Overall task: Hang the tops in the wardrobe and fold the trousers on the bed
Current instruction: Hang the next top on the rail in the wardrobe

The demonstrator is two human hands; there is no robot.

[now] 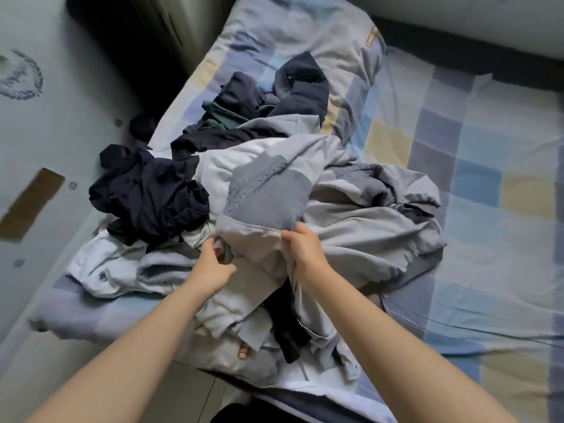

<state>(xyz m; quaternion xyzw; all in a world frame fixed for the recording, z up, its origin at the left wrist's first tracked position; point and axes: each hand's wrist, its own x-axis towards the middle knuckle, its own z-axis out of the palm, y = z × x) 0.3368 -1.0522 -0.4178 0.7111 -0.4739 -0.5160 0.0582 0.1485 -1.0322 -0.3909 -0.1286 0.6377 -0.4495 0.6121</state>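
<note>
Both hands pinching the grey garment (268, 190) hem near the pile, right hand (300, 244) nearer, left hand (213, 264) just beside, cloth stretching far

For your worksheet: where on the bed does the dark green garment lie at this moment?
In the head view the dark green garment lies at the far left of the clothes pile, tucked among navy clothes, near the bed's left edge.

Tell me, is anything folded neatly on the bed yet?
No. The clothes lie in one crumpled heap on the checked bedsheet, while the left hand and right hand grip a grey garment in it.
</note>
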